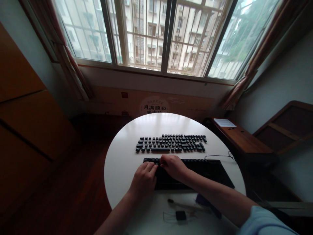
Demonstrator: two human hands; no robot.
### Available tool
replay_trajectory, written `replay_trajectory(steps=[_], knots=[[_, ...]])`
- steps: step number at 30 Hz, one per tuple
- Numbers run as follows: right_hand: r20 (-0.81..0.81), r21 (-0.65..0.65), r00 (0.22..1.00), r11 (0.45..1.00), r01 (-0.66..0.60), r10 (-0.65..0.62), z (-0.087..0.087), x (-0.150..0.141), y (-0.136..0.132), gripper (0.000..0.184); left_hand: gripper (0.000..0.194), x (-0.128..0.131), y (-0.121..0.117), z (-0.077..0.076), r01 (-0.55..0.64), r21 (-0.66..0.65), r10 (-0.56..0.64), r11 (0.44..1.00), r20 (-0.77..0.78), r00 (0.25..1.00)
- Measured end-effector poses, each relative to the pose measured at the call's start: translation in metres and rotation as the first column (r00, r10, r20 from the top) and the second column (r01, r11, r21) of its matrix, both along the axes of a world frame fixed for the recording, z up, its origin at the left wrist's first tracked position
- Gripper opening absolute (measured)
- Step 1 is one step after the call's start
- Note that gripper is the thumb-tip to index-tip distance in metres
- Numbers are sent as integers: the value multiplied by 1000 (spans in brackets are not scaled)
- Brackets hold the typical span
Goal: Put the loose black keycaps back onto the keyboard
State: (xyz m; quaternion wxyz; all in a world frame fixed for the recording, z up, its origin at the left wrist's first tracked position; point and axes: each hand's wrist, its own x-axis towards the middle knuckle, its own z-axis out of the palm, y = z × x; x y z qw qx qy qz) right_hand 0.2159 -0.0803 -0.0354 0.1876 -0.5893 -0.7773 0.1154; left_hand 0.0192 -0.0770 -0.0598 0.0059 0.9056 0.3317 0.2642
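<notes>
A black keyboard (200, 176) lies on the round white table. Its top row carries keycaps, while much of the rest looks bare and dark. My left hand (144, 176) is closed over the keyboard's left end, fingers bent and pressed together. Just right of it, my right hand (173, 165) has its fingers pinched at the upper left keys; whatever sits between the fingertips is hidden. Behind the keyboard, loose black keycaps (160, 149) are laid out in rows like a keyboard layout.
Nearer me on the table (119, 156) lie a blurred brush (171, 201), a small black piece with wire loops (181, 215) and a dark purple item (205, 199). A cable (220, 156) runs off the right side. A wooden side table (242, 140) stands at right.
</notes>
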Motion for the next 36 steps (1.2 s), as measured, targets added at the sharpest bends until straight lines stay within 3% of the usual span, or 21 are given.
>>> replay_trajectory(steps=[9, 15, 18, 21, 27, 36], knots=[[294, 15, 955, 1000, -27, 22, 18, -13, -4, 11, 39, 1, 2, -4, 45, 29, -45, 999, 19, 999], [193, 112, 981, 992, -49, 27, 25, 5, -3, 10, 46, 3, 5, -7, 21, 39, -21, 999, -6, 1000], [142, 118, 989, 993, 18, -35, 36, 28, 28, 11, 47, 4, 5, -10, 36, 90, -34, 995, -23, 999], [150, 79, 985, 994, 77, -88, 45, 48, 78, 16, 52, 5, 5, -13, 81, 123, -75, 989, -47, 996], [155, 27, 985, 997, 78, -82, 33, 67, 160, 20, 49, 8, 2, -13, 66, 104, -59, 992, -71, 996], [119, -28, 991, 998, 63, -59, 7, 67, 189, 17, 46, 7, 1, -10, 35, 88, -29, 995, -73, 997]])
